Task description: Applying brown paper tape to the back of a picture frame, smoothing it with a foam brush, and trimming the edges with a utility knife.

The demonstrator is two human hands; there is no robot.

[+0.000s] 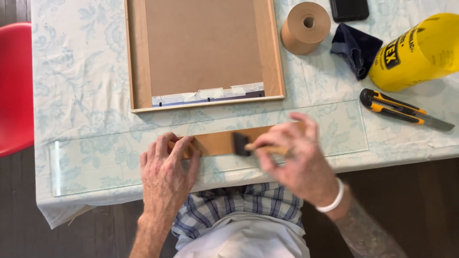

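Left hand (165,169) is pressing flat, fingers spread, on the end of a brown paper strip (217,142) lying on a glass sheet (95,162) at the desk (81,86) edge. Right hand (294,155) is gripping a small brush (244,144), blurring. That glass is overhanging, so leaning too hard risks tipping it; the strip could skid.

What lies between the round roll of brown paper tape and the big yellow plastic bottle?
In the head view, a crumpled dark blue cloth lies between the roll of brown paper tape and the yellow plastic bottle, on the floral tablecloth.
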